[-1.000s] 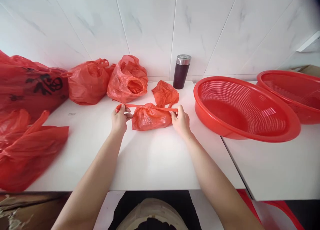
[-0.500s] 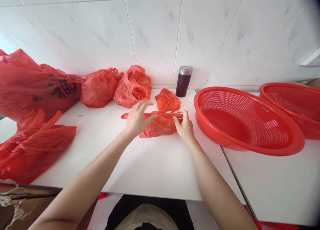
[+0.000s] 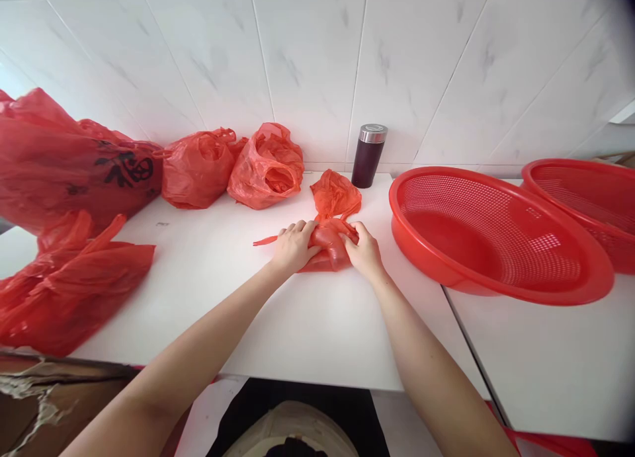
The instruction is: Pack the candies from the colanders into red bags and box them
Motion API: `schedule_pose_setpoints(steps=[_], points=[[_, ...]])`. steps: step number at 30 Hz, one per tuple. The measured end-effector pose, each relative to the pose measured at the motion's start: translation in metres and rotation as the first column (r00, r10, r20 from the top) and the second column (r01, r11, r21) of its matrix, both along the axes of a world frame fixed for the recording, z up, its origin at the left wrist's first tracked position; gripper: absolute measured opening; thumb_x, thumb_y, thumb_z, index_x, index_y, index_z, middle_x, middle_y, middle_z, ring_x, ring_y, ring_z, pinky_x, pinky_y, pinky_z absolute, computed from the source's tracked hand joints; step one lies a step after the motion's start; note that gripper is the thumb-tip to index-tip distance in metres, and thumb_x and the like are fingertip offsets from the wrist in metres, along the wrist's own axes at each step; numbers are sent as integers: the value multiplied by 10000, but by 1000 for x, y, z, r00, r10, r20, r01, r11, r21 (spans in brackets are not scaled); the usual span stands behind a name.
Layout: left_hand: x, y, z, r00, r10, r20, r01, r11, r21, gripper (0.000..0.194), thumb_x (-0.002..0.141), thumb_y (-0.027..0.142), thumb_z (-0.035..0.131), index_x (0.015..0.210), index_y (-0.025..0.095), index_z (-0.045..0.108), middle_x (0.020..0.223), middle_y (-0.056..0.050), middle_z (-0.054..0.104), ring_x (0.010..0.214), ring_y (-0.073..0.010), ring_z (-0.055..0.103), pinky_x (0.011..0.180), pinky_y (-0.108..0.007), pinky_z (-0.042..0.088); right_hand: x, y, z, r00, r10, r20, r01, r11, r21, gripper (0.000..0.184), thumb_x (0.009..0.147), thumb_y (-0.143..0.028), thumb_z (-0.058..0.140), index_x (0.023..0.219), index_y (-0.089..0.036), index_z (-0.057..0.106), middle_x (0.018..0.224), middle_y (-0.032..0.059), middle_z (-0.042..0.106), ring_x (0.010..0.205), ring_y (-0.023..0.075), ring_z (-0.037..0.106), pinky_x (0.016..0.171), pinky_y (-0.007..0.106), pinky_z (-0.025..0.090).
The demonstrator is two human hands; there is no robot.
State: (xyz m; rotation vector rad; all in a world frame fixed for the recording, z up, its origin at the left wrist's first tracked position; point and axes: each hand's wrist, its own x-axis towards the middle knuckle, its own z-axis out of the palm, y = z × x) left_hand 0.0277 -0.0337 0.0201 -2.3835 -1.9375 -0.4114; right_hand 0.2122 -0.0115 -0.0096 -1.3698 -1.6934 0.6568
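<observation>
A small tied red plastic bag point(image 3: 328, 247) lies on the white counter point(image 3: 258, 311) in front of me. My left hand point(image 3: 294, 245) grips its left side with fingers curled over the plastic. My right hand point(image 3: 364, 250) grips its right side the same way. One thin handle strip point(image 3: 265, 240) trails out to the left from under my left hand. Another small crumpled red bag point(image 3: 336, 194) sits just behind the gripped one, touching it.
Two fuller red bags point(image 3: 198, 167) point(image 3: 268, 166) stand against the tiled wall, with larger red bags point(image 3: 74, 172) point(image 3: 64, 291) at far left. A dark flask point(image 3: 368, 155) stands at the wall. Two red perforated basins point(image 3: 496, 232) point(image 3: 590, 199) sit on the right.
The handles were stretched out taut between both hands. My left hand let go, swung inward, and now both hands are closed on the bag's body, close together.
</observation>
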Motion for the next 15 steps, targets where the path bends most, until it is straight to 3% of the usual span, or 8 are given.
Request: schedule_pose_setpoints(steps=[15], points=[[9, 0, -2, 1000, -10, 9, 11, 1000, -25, 474, 835, 436, 617, 1237, 228, 473, 1106, -83, 639, 1001, -282, 615, 824, -392, 431, 5, 4, -2, 997, -67, 26, 67, 998, 12, 256, 775, -198, 421, 995, -225, 549, 914, 60, 670, 804, 221, 592, 746, 343, 451]])
